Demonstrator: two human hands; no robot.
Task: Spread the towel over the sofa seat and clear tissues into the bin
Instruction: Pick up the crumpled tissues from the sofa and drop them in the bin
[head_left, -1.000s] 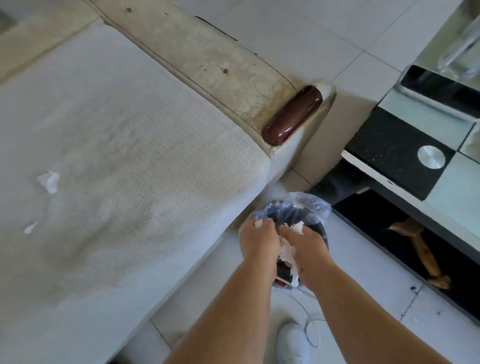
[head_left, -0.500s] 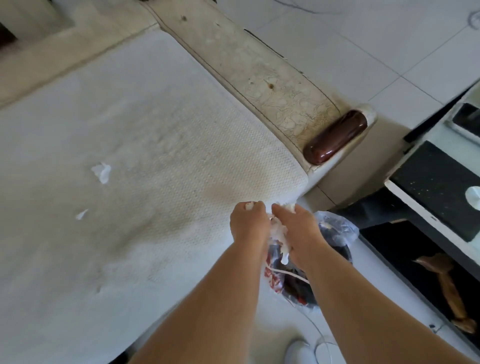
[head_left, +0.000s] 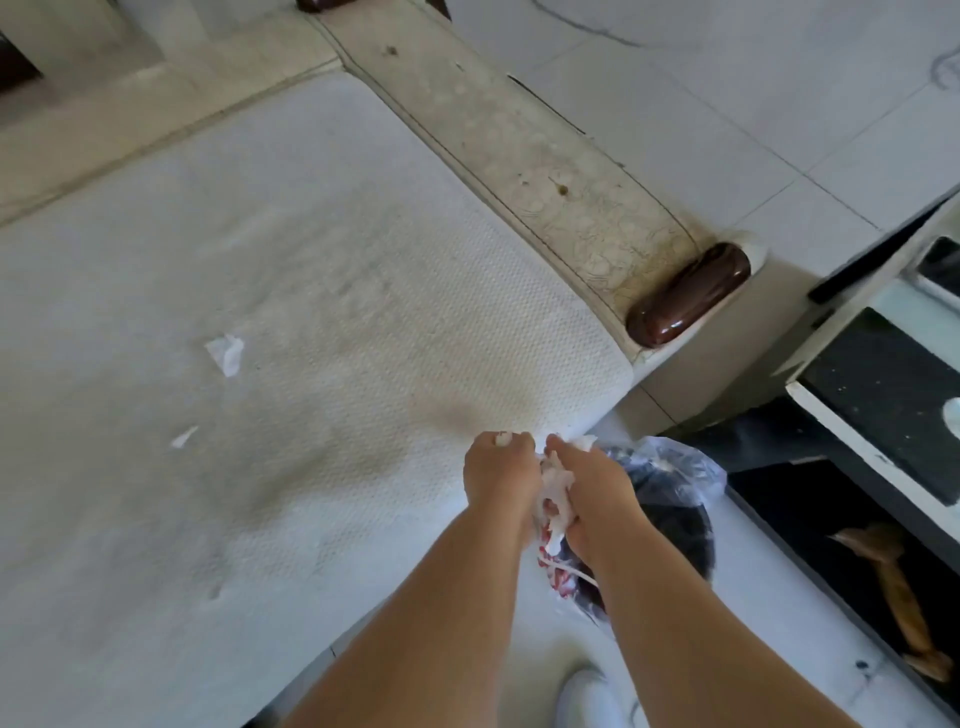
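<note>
Curled together, the left hand (head_left: 501, 475) and right hand (head_left: 595, 496) gripped a crumpled tissue wad (head_left: 556, 488) between them, just above the lined bin (head_left: 675, 493) at their right, while a small tissue scrap (head_left: 184, 437) and a larger tissue scrap (head_left: 226, 353) lay well off leftward on the towel (head_left: 322, 260) beyond.

Off-white woven towel (head_left: 311, 312): fine waffle-grid pattern, faint grey-brown smudges.
Cream padded sofa armrest (head_left: 545, 171): faint scroll pattern, small brown spots.
Glossy wooden armrest cap (head_left: 688, 295): dark red-brown.
Torn tissue scraps (head_left: 226, 353): white.
Crumpled tissue wad (head_left: 556, 483): white.
Round bin (head_left: 685, 535): black; liner bag (head_left: 680, 467) clear, bluish.
Tiled floor (head_left: 727, 78): pale grey.
</note>
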